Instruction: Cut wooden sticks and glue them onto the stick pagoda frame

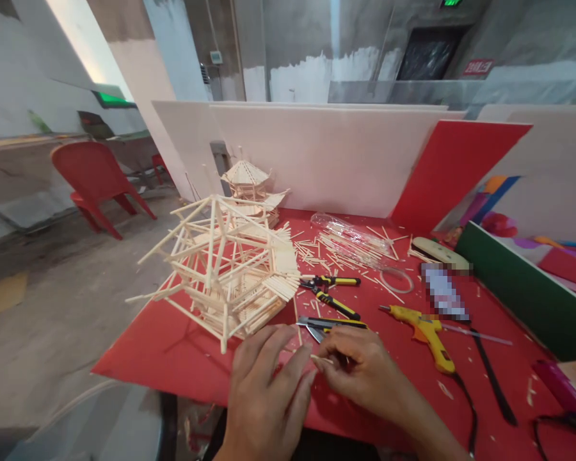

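Note:
My right hand (360, 365) pinches a thin wooden stick (323, 360) low over the front of the red table. Beside it, my left hand (271, 384) has its fingers stretched out around the stick's other end; whether they touch it is hard to see. Just beyond both hands lies a utility knife (333, 323) with a black and yellow handle. Pliers (336, 303) with black and yellow grips rest open behind the knife. Left of these stands a partly framed pavilion model (223, 269) made of wooden sticks, close to my left fingertips.
A yellow hot glue gun (425, 333) lies at right, its cord running toward me. Loose sticks (312, 253) and a clear plastic bag of sticks (350, 237) are scattered behind. A second roofed stick model (247, 182) stands near the white board (317, 153). A green-sided box (518, 288) borders the right.

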Available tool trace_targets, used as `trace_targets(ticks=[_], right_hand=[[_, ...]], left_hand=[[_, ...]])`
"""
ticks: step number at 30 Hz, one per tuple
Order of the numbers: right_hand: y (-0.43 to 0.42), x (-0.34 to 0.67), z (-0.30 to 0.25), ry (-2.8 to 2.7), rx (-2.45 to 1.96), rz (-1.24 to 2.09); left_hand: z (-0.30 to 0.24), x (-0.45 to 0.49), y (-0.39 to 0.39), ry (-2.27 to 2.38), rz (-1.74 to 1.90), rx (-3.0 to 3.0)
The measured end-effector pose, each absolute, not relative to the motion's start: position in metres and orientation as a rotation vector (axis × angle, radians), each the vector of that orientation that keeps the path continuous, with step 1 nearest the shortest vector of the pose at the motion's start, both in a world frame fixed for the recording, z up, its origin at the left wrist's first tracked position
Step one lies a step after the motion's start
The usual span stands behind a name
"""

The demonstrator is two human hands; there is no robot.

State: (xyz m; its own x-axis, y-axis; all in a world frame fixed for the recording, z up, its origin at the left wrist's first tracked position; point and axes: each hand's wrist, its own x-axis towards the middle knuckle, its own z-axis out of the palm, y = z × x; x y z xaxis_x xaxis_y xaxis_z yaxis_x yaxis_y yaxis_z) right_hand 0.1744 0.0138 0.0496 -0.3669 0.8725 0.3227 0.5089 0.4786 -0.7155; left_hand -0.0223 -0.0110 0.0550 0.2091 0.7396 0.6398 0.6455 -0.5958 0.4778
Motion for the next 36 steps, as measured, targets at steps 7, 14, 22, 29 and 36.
trace_targets(ticks=[7,14,22,29,36], right_hand=[[0.014,0.192,0.041,-2.097,-1.170,0.752],[0.016,0.207,0.041,-2.147,-1.187,0.778],[0.048,0.223,0.053,-2.254,-1.248,0.742],[0.121,0.222,0.033,-2.358,-1.843,0.360],[0.142,0.223,0.029,-2.362,-1.884,0.512]], left_hand=[[0.035,-0.009,0.007,1.133,0.924,2.264],[0.027,0.005,0.015,1.102,0.804,2.016],[0.024,0.014,0.023,1.152,1.021,1.686],[0.022,0.020,0.033,1.200,1.111,1.122],[0.015,0.027,0.038,1.138,1.146,0.894]])
